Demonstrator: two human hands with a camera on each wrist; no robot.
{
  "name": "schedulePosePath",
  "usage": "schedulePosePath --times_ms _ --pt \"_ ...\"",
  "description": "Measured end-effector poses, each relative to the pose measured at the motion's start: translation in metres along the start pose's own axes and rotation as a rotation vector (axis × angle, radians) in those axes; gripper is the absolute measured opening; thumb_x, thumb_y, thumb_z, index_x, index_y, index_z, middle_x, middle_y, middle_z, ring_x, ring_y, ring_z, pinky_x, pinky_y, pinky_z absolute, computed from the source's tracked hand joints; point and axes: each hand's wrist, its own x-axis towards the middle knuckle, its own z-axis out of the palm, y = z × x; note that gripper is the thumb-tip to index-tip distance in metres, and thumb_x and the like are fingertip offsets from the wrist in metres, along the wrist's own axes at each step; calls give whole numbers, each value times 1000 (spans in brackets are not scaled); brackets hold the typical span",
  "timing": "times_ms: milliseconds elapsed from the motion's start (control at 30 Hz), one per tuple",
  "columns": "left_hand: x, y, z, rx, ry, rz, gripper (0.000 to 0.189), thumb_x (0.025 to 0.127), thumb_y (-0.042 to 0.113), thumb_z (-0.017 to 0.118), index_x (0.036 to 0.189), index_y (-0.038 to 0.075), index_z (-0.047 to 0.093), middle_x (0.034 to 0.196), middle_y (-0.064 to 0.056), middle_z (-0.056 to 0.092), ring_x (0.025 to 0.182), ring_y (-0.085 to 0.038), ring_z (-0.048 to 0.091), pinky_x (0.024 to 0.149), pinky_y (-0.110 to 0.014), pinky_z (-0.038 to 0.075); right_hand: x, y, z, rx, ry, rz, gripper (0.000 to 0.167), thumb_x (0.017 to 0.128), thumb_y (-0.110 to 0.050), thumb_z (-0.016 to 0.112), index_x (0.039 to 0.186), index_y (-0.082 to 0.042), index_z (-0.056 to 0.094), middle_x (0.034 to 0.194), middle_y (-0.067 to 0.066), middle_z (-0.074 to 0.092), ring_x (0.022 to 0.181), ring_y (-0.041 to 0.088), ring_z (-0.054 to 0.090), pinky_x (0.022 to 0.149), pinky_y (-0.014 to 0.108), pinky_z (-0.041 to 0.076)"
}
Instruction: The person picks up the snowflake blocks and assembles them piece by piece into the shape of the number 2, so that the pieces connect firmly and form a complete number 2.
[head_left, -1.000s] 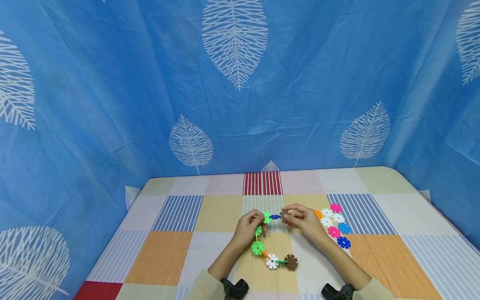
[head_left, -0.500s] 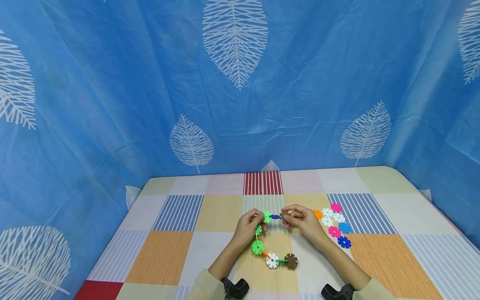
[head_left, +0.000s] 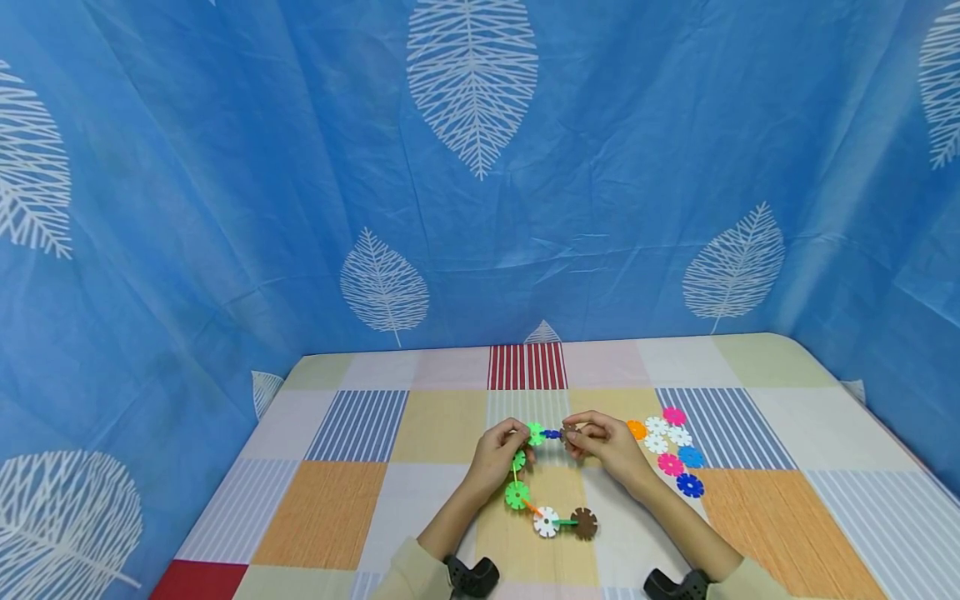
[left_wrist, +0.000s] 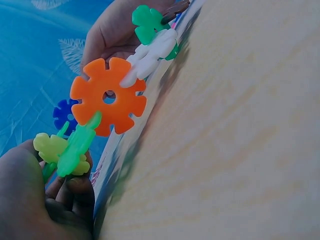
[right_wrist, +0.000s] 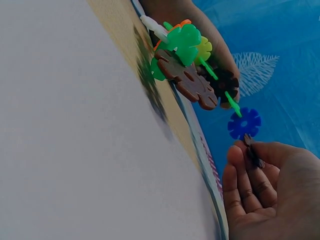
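Observation:
A curved chain of slotted plastic snowflake discs runs between my hands and back toward me. My left hand (head_left: pixel 492 457) pinches it at the far left bend, beside a green disc (head_left: pixel 536 433). My right hand (head_left: pixel 613 450) holds a brown disc (right_wrist: pixel 254 154) between thumb and fingers; its slot meets the edge of a dark blue disc (right_wrist: pixel 244 123), which sits between the hands. Down the near side come another green disc (head_left: pixel 517 495), an orange disc (left_wrist: pixel 108 97) set on edge, a white disc (head_left: pixel 547 522), a green connecting disc (left_wrist: pixel 149 24) and a brown end disc (head_left: pixel 584 523).
Right of my right hand lies a loose group of discs: an orange one (head_left: pixel 636 429), several white ones (head_left: pixel 656 443), pink ones (head_left: pixel 671 464), a lighter blue one (head_left: pixel 691 456) and a dark blue one (head_left: pixel 690 485). A patchwork cloth (head_left: pixel 330 508) covers the table; a blue curtain (head_left: pixel 585 208) hangs behind.

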Motion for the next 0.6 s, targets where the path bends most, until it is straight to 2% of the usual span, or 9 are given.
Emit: schedulePosePath --times_ms 100,333,600 --pt "0 0 0 8 -1 2 19 95 6 47 93 -12 54 65 -19 59 41 -12 45 39 -20 42 0 0 0 2 -3 0 33 88 -15 63 111 9 57 78 23 64 66 28 63 61 35 54" --pt "0 0 0 18 -6 3 19 96 6 47 92 -11 55 70 -32 58 40 -12 44 39 -20 42 0 0 0 10 -19 4 33 88 -14 63 111 10 56 79 22 65 67 27 64 62 35 54" --pt "0 -1 0 19 -7 10 19 95 7 48 92 -10 56 66 -24 59 40 -12 44 39 -20 42 -1 1 0 18 -23 -2 35 89 -14 62 112 11 55 80 24 64 68 30 65 64 38 54"
